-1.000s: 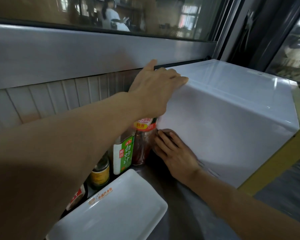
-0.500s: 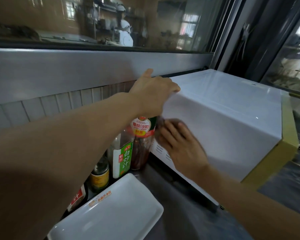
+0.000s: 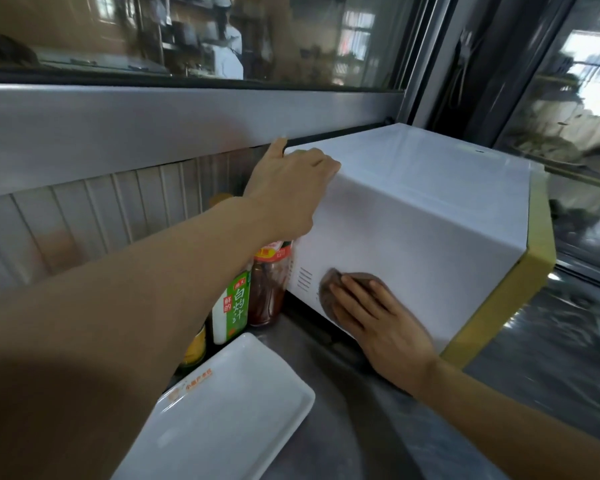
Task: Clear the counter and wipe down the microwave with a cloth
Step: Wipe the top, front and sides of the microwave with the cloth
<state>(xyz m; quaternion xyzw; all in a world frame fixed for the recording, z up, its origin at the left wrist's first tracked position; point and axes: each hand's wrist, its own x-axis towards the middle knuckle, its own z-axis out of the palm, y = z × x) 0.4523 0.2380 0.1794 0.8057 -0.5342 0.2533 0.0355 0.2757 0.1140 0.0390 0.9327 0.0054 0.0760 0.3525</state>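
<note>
- A big white metal microwave (image 3: 413, 216) with a yellow front edge sits on a grey shiny steel counter (image 3: 361, 427), pushed up near the back wall.
- The left hand (image 3: 288, 188) rests on the top back corner of the microwave. Its fingers bend over the top edge and grip the corner, and its thumb points up toward the wall.
- The right hand (image 3: 378, 323) lies flat on the white side of the microwave, low down. Its fingers are straight and spread.
- A small dark brown cloth (image 3: 329, 289) is under those fingers, pressed against the side wall. A bit of the cloth peeks out past the fingertips.
- The cloth is just beside a few little slots (image 3: 305, 280) cut in the microwave's side.
- A jar of red-brown sauce with a red label (image 3: 269, 285) stands just beside the microwave, to its left.
- Next to the jar stands a bottle with a green and white label (image 3: 232, 306).
- A smaller bottle with a yellow label (image 3: 194, 344) stands to the left of that one, mostly hidden by the left arm.
- A white plastic rectangle tray (image 3: 229, 410) with small orange writing lies on the counter in front of the bottles.
- Above the wall there is a long glass window (image 3: 187, 36).
</note>
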